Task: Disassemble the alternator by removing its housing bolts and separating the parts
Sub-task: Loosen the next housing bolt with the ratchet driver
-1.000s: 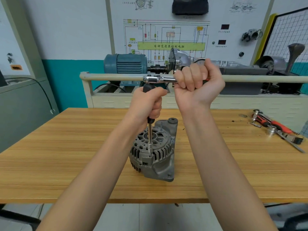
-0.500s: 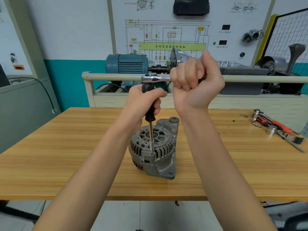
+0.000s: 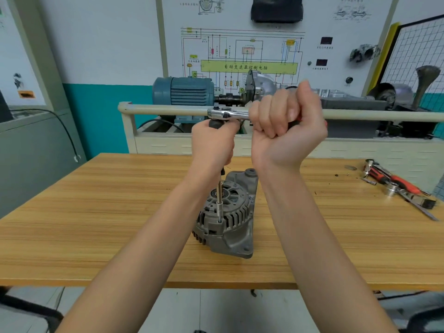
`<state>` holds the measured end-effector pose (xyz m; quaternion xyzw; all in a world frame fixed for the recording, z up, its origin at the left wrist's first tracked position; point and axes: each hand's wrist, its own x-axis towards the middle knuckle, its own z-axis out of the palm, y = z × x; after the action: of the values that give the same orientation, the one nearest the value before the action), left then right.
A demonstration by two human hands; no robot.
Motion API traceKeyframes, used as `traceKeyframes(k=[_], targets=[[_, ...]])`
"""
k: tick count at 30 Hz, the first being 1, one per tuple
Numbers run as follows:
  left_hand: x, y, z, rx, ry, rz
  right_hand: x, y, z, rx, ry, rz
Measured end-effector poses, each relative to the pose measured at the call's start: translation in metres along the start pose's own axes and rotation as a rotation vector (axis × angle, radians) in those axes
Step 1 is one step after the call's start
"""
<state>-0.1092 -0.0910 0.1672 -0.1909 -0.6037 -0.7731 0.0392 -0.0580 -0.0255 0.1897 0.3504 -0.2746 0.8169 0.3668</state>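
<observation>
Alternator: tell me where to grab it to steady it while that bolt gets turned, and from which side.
Grip the alternator by its smooth lower housing under the mounting ear, coming from the near right. The extension bar stands on a bolt at the near left rim and the vent fins offer poor purchase. Both the left hand and the right hand are occupied.

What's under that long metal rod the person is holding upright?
The extension rod stands with its tip on the alternator housing's rim, the left hand gripping its top. The tip hides the bolt head.
</observation>
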Motion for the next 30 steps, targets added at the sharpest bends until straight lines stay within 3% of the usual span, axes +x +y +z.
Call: traceKeyframes(k=[3, 6, 9, 14, 18, 22, 27, 30], targets=[[-0.001, -0.001, 0.005, 0.070, 0.095, 0.076, -0.015, 0.009, 0.013, -0.308, -0.141, -0.298], [-0.002, -0.002, 0.001, 0.076, 0.061, 0.111, -0.018, 0.012, 0.014, -0.388, -0.187, -0.358], [-0.001, 0.000, -0.009, 0.002, -0.107, 0.055, -0.005, 0.002, 0.005, -0.132, -0.124, -0.136], [0.003, 0.005, -0.022, -0.053, -0.415, 0.002, 0.025, -0.009, -0.026, 0.333, 0.196, 0.326], [0.002, 0.003, -0.014, -0.048, -0.486, -0.065, 0.035, -0.006, -0.036, 0.480, 0.326, 0.405], [0.004, 0.002, -0.010, -0.034, -0.300, -0.058, 0.021, -0.008, -0.023, 0.269, 0.258, 0.245], [0.000, -0.002, 0.006, 0.032, 0.074, 0.036, -0.005, 0.002, 0.007, -0.197, -0.045, -0.156], [-0.001, -0.005, 0.007, 0.075, 0.084, 0.102, -0.019, 0.008, 0.016, -0.448, -0.160, -0.390]])
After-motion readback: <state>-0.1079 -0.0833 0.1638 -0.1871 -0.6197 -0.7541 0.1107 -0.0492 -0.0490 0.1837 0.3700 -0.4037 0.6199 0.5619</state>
